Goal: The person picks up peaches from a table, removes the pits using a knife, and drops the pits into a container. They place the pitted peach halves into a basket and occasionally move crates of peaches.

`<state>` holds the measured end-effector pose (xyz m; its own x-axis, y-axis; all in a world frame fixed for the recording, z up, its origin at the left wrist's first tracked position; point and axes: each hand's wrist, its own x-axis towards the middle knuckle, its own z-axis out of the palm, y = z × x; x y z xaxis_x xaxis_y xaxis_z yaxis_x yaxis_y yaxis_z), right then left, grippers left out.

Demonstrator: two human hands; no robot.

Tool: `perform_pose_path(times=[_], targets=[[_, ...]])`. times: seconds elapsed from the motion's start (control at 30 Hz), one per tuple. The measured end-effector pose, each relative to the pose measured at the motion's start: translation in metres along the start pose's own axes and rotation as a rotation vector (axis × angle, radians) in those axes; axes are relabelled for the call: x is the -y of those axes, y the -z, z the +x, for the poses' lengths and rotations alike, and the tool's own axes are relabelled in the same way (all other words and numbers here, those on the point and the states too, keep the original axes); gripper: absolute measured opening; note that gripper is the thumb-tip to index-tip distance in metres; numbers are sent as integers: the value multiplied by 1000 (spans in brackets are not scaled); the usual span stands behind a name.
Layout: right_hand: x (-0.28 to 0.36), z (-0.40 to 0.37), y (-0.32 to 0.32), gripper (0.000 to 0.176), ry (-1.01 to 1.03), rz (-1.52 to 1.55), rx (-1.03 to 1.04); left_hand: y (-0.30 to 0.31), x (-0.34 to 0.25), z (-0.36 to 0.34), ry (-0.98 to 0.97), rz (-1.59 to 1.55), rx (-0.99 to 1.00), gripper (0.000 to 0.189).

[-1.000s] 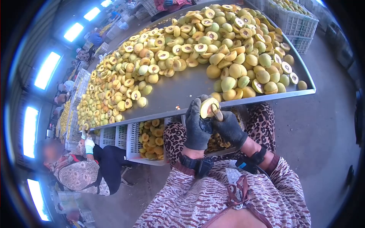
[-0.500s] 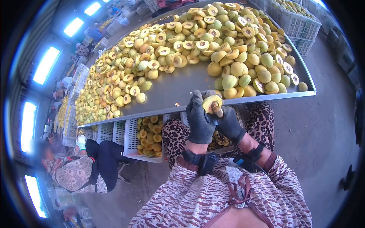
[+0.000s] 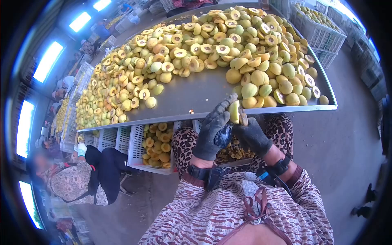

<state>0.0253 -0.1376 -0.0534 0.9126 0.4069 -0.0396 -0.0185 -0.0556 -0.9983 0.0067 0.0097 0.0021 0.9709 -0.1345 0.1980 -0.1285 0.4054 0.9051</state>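
Note:
My left hand (image 3: 212, 132), in a dark glove, grips a yellow-green peach half (image 3: 234, 112) just over the near edge of the metal table. The fruit is tilted on edge, its cut face turned toward my right. Close beside it, my gloved right hand (image 3: 254, 134) is closed around a small brownish tool (image 3: 243, 119), whose tip meets the cut side; its exact kind is hard to make out. Beyond both hands, a heap of halved peaches (image 3: 261, 77) covers much of the metal table (image 3: 183, 92), many showing brown pits.
A white crate (image 3: 134, 151) of pitted halves stands below the table, left of my knees. Dark scraps (image 3: 234, 152) lie in a container between my legs. A co-worker (image 3: 73, 181) sits at left. Stacked crates (image 3: 320, 34) stand at far right.
My left hand has turned the peach half from facing up to standing on edge. The tool in my right hand now points more upright against it. The view has shifted slightly.

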Motion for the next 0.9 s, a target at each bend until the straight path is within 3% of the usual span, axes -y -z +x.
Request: perform_pose_path(times=[0.03, 0.07, 0.1, 0.17, 0.27, 0.4, 0.5, 0.57, 0.8, 0.9], targets=[[14, -8, -1, 13, -174, 123, -10, 5, 5, -2, -3, -7, -6, 44], [-3, -9, -7, 16, 31, 72, -93, 13, 15, -6, -16, 15, -16, 46], [-6, -11, -6, 16, 25, 69, -82, 15, 18, -8, -26, 41, -25, 48], [-11, -15, -5, 24, -37, -297, -40, 16, 25, -13, -1, 24, -136, 54], [-5, -19, -8, 27, -9, -309, -3, 24, 32, -12, 147, 26, -213, 69], [-3, -18, -7, 27, 16, -303, 9, 41, 40, -13, 240, -31, -211, 68], [-5, -14, -3, 17, 89, -362, 28, 40, 39, -13, 207, 134, -168, 67], [-11, -11, 1, 15, 119, -453, 96, 32, 34, -13, 205, 142, -235, 63], [-14, -9, 18, 18, 121, -582, 286, 41, 45, -14, 302, 132, -189, 57], [-21, -12, 27, 22, 275, -708, 421, 42, 68, -21, 274, 80, -187, 53]])
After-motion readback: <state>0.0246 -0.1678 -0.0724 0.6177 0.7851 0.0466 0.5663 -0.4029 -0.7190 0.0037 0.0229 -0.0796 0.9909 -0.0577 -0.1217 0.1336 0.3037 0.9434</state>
